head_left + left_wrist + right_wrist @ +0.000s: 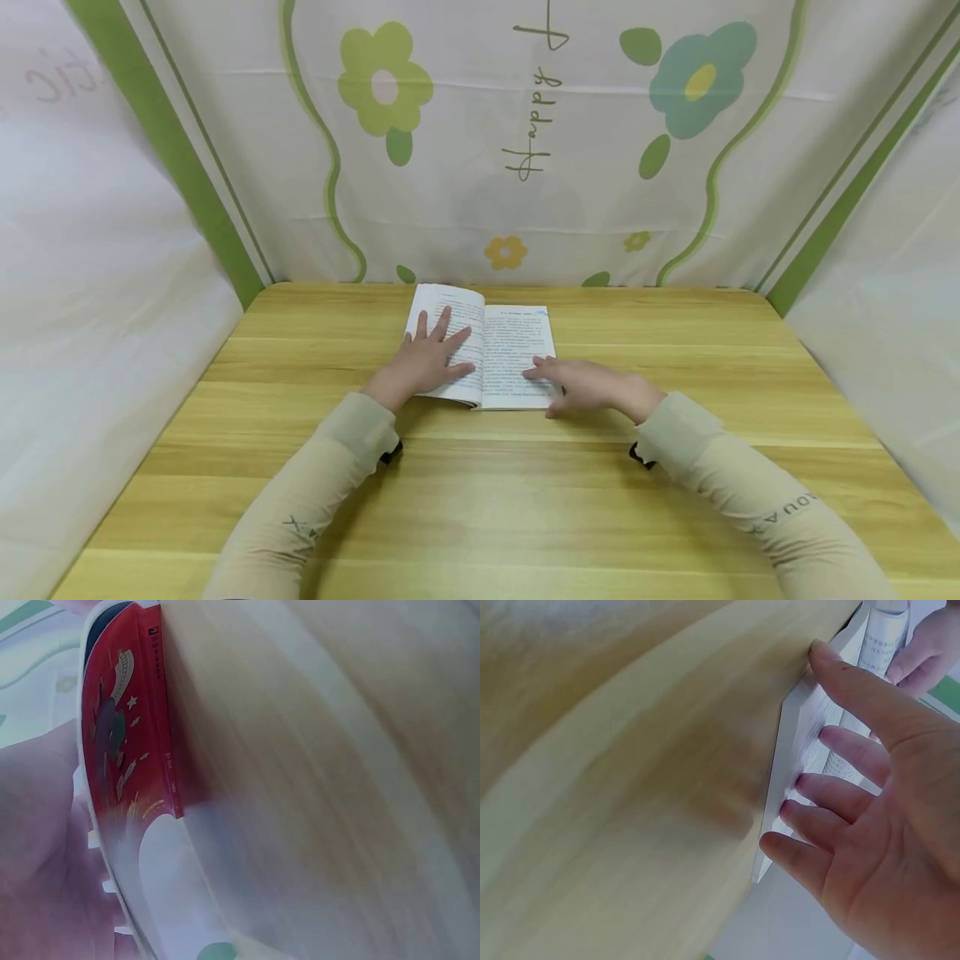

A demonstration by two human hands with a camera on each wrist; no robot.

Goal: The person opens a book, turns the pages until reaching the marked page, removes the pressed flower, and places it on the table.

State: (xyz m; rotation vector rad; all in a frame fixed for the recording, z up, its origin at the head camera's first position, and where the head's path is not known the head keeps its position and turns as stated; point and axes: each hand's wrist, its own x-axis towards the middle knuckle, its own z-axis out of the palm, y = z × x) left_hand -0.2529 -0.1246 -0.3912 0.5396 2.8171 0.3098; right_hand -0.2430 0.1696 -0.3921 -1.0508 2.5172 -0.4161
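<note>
An open book (517, 354) with printed text lies at the far middle of the table. My left hand (429, 362) rests on the left page with its fingers spread and straight. Seen from the left wrist, the book's red cover (127, 742) shows under that half, which curves up from the wood along one side. At the lower right corner of the right page is my right hand (581, 385); its fingertips touch the page and the thumb lies by the bottom edge. In the right wrist view those fingers (825, 825) are loosely bent along the book's edge.
The wooden table (480, 508) runs up to a fabric back wall (450, 192) printed with flowers, just behind the book. White fabric walls (97, 292) with green trim stand on both sides.
</note>
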